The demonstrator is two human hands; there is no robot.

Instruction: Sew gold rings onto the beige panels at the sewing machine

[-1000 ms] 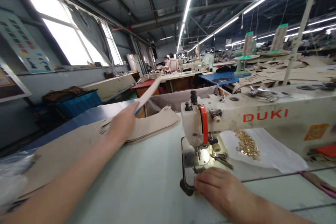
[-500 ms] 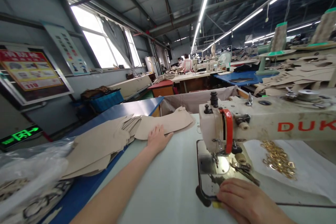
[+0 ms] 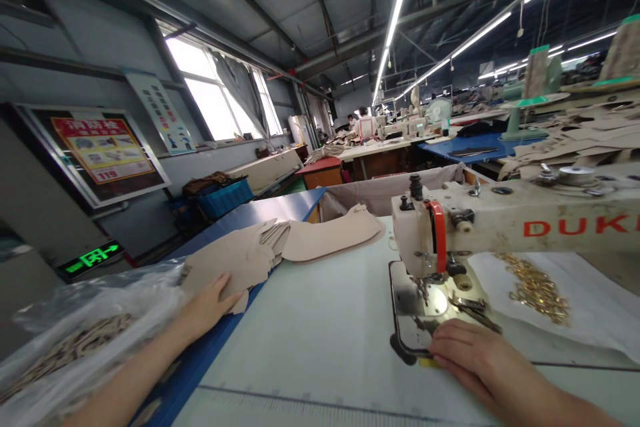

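Observation:
My left hand (image 3: pixel 213 303) lies on a fanned stack of beige cut pieces (image 3: pixel 227 250), its thumb apart from the other fingers. A second small stack of curved beige pieces (image 3: pixel 333 235) lies to its right on the pale table. My right hand (image 3: pixel 483 360) rests at the front edge of the sewing machine's metal plate (image 3: pixel 413 330), its fingers together and bent down; whatever may be under them is hidden. Just beyond these fingers are the needle area of the sewing machine (image 3: pixel 415 233) and dark thread snips (image 3: pixel 475 312).
Gold metal rings (image 3: pixel 540 290) lie on a white sheet (image 3: pixel 590 307) under the machine arm. At the left, a clear plastic bag (image 3: pixel 135 293) holds beige pieces. A printed ruler scale (image 3: pixel 300 403) crosses the near table. Thread cones (image 3: pixel 536 73) stand behind the machine.
My left hand has moved left and nearer, off the curved pieces and onto the fanned stack. The right hand stays by the machine plate. The view has turned slightly left.

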